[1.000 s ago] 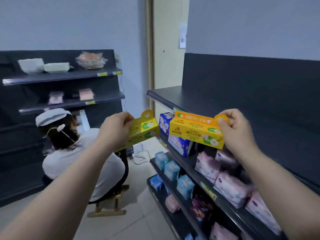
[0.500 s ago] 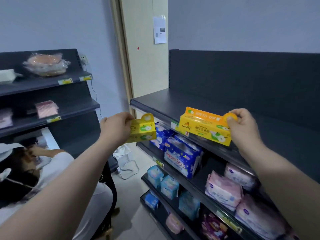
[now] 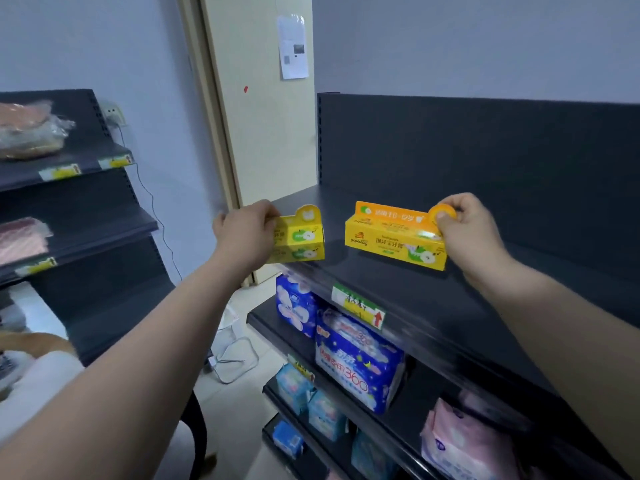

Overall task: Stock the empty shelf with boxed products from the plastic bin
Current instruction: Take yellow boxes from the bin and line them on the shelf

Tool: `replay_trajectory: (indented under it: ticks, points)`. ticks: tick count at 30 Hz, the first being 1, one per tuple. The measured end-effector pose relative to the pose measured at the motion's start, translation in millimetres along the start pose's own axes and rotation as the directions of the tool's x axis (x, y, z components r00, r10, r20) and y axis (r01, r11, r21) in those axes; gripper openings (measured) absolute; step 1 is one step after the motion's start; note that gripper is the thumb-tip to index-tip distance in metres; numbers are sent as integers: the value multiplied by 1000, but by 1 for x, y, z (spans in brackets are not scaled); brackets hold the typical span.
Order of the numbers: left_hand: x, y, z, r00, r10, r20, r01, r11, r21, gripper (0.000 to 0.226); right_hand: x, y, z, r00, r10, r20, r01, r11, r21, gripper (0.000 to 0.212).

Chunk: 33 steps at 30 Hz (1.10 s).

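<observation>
My left hand (image 3: 247, 233) grips the near end of a yellow boxed product (image 3: 299, 239) held at the left front edge of the dark top shelf (image 3: 398, 289). My right hand (image 3: 465, 230) pinches the round orange tab at the right end of a second yellow and orange box (image 3: 393, 239). This box stands lengthwise on the shelf surface, or just above it. The two boxes are a small gap apart. The rest of the top shelf is bare. The plastic bin is out of view.
Lower shelves carry blue packs (image 3: 356, 362) and pink packs (image 3: 464, 441). A green price tag (image 3: 358, 306) sits on the shelf lip. Another dark rack (image 3: 79, 209) with wrapped goods stands at left. A person's white sleeve (image 3: 31, 382) shows at lower left. A door (image 3: 263, 116) is behind.
Both hands have carried the boxes forward and over the top shelf. The view has turned right and closer to the shelf, so the seated person has slid mostly out of frame.
</observation>
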<state>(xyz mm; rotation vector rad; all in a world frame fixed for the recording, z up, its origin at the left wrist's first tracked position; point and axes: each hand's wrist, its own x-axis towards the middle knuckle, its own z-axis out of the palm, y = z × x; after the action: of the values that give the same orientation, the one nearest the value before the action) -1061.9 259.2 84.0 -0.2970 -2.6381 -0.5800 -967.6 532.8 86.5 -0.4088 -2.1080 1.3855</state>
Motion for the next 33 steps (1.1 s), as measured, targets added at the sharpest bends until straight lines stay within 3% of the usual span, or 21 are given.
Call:
replay_trajectory:
  ticks: [7, 14, 20, 23, 26, 27, 33]
  points:
    - [68, -19, 38, 999, 45, 29, -45, 999, 13, 24, 44, -1, 35, 999, 42, -10, -42, 999, 4, 16]
    - [164, -37, 70, 969, 196, 152, -193, 981, -33, 27, 91, 0, 77, 978, 169, -122, -171, 985, -5, 18]
    - [225, -43, 111, 907, 350, 236, -321, 935, -152, 24, 121, 12, 120, 959, 199, -202, -212, 976, -44, 13]
    - [243, -46, 129, 834, 470, 290, -414, 879, -236, 9, 128, 23, 130, 977, 169, -131, -189, 968, -163, 15]
    - [258, -54, 141, 695, 566, 443, -582, 805, -115, 69, 132, 28, 129, 989, 136, 59, -87, 855, -511, 59]
    - [262, -55, 145, 672, 591, 445, -632, 772, -71, 77, 134, 28, 129, 988, 126, 94, -43, 794, -607, 64]
    - [285, -46, 176, 691, 649, 318, -653, 749, -112, 77, 158, 38, 132, 995, 101, 24, -58, 729, -682, 49]
